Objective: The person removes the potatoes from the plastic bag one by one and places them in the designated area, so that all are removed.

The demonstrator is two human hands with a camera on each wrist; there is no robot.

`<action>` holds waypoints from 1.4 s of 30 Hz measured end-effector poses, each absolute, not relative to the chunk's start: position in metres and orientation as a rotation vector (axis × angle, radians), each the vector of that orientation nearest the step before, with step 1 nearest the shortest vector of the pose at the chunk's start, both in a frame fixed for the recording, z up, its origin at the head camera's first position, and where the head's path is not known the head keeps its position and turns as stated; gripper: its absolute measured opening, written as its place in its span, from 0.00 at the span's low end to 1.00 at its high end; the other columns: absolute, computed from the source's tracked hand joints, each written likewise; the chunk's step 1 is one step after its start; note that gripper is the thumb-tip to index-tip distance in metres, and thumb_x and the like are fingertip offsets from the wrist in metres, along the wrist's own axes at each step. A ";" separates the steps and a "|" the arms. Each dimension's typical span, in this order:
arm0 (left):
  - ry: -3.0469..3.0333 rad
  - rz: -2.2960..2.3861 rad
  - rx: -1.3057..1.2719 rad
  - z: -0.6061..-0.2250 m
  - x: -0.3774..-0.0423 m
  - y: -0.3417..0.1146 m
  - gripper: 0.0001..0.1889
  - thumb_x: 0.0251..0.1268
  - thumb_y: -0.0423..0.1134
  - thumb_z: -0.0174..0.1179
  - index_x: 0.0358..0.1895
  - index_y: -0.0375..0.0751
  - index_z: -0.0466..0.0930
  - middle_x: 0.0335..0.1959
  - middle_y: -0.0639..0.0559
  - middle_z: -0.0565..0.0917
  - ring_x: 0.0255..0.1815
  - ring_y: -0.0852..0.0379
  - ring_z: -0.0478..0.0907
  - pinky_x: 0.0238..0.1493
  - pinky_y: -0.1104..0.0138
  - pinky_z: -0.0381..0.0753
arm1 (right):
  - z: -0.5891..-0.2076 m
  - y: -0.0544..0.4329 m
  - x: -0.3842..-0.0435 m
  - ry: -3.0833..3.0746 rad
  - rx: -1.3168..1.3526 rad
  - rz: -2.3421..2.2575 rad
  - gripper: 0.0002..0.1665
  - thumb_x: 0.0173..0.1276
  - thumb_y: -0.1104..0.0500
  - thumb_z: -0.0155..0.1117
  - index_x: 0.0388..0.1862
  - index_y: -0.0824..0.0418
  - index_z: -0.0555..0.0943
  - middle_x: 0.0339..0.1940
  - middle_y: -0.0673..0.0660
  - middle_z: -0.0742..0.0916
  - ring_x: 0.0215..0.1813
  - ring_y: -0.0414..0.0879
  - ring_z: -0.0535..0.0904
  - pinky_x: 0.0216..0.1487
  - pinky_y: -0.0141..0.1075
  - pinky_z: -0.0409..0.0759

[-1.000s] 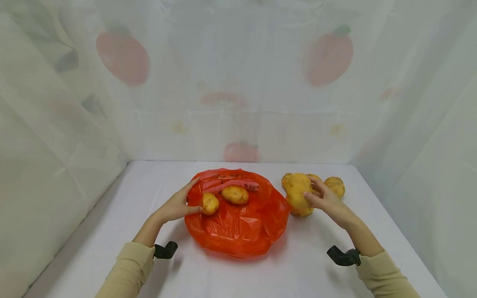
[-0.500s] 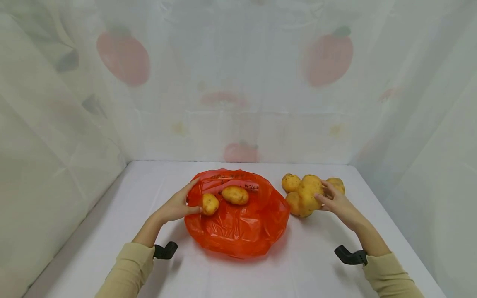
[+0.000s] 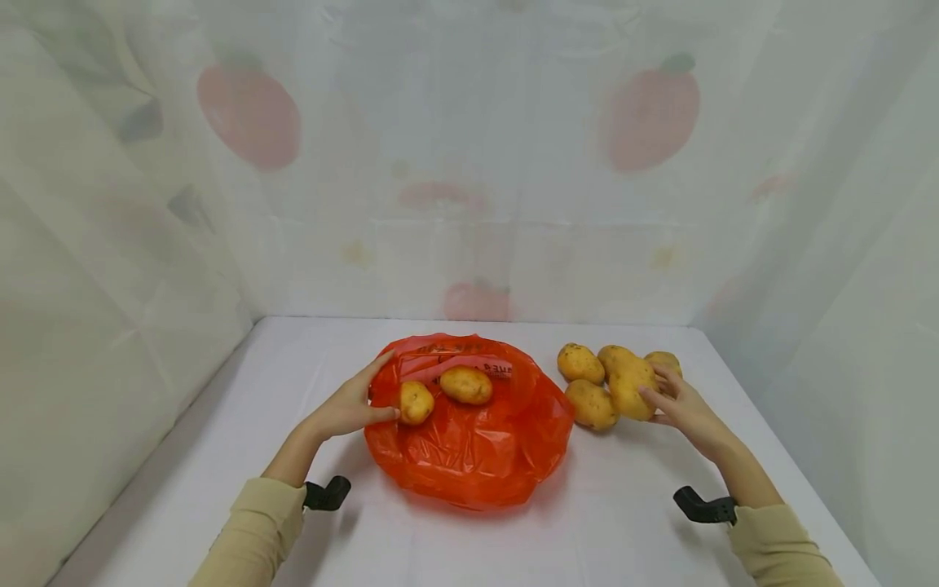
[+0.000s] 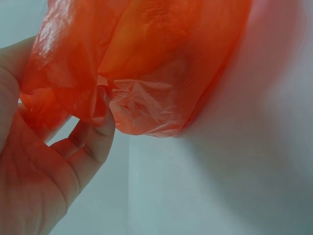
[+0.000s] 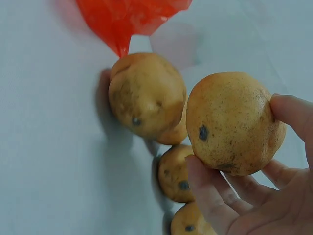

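Note:
My left hand grips the left rim of a red plastic bag; the bag stands with its mouth spread wide. In the left wrist view, thin red film lies over and between the fingers. Inside the bag sit two potatoes, a small one near my left thumb and an oval one further in. To the right of the bag, my right hand holds a large potato between thumb and fingers. The right wrist view shows this potato with a dark spot on its skin.
Several loose potatoes lie on the white table: one at the back, one beside the bag, one at the far right. Another is partly hidden behind the held potato. Pale curtains enclose the table's back and sides.
My right hand has moved to the right and slightly nearer with its potato, so the potatoes behind it show more. My left hand and the bag stay practically still.

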State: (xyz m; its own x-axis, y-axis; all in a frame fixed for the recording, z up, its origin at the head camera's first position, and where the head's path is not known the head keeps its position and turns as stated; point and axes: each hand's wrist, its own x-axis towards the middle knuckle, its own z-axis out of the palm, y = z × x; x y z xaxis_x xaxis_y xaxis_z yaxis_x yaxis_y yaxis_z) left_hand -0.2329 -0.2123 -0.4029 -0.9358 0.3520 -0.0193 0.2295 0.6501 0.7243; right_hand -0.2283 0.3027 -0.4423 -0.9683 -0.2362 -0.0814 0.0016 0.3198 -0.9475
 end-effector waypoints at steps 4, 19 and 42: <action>2.709 1.157 0.479 -0.403 -0.233 -0.212 0.49 0.52 0.40 0.67 0.74 0.52 0.43 0.72 0.43 0.53 0.69 0.40 0.56 0.60 0.45 0.67 | -0.450 0.309 -0.229 2.392 -0.219 -1.698 0.43 0.71 0.48 0.50 0.72 0.65 0.42 0.69 0.75 0.54 0.68 0.68 0.55 0.54 0.51 0.75; 2.707 1.155 0.479 -0.404 -0.233 -0.213 0.49 0.52 0.41 0.67 0.74 0.52 0.43 0.72 0.42 0.53 0.68 0.39 0.56 0.58 0.46 0.68 | -0.468 0.319 -0.229 2.434 -0.071 -1.538 0.47 0.69 0.44 0.51 0.71 0.72 0.43 0.66 0.78 0.58 0.64 0.68 0.61 0.53 0.49 0.77; 2.704 1.178 0.482 -0.403 -0.232 -0.210 0.48 0.52 0.39 0.67 0.73 0.49 0.44 0.71 0.41 0.54 0.68 0.38 0.56 0.58 0.45 0.68 | -0.478 0.322 -0.231 2.424 -0.012 -1.469 0.47 0.69 0.42 0.50 0.70 0.73 0.46 0.65 0.77 0.61 0.63 0.68 0.63 0.52 0.49 0.77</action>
State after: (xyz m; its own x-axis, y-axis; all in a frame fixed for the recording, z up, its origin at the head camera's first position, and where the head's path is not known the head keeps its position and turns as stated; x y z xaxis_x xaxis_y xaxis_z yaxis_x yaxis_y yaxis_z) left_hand -0.2320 -0.2101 -0.4027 -0.9365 0.3504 -0.0120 0.2298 0.6394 0.7337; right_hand -0.2312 0.3215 -0.4777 -0.9532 -0.1636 -0.2543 0.1497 0.4753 -0.8670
